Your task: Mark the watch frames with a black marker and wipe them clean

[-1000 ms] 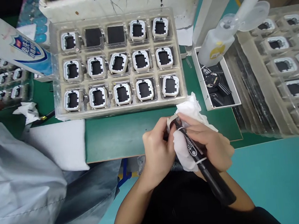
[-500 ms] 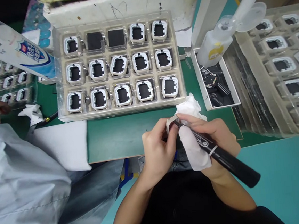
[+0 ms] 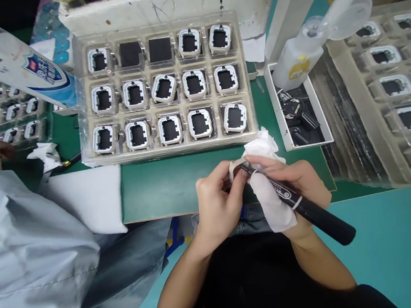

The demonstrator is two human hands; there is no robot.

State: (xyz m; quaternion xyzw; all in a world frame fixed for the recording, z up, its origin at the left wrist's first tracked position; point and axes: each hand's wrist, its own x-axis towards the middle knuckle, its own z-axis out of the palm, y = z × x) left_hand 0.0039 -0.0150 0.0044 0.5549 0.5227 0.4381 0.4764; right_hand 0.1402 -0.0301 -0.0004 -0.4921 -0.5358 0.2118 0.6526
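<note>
Centre frame: left hand point(image 3: 217, 203) pinches white frame point(image 3: 234, 169), steadying it. Right hand point(image 3: 294, 184) closed around black marker point(image 3: 299, 205) and white cloth point(image 3: 269, 186), tip touching frame. Parts tray point(image 3: 171, 150) above.

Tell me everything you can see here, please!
frames: thirteen, white, in the clear tray's pockets
tray: one, clear, middle of the green mat
mat: one, green, under the tray
bottle: one, clear, right of the tray
small box: one, white, holding dark parts
frame: one, white, in left hand
marker: one, black, in right hand
cloth: one, white, in right hand
left hand: holding frame
right hand: holding marker, cloth
</note>
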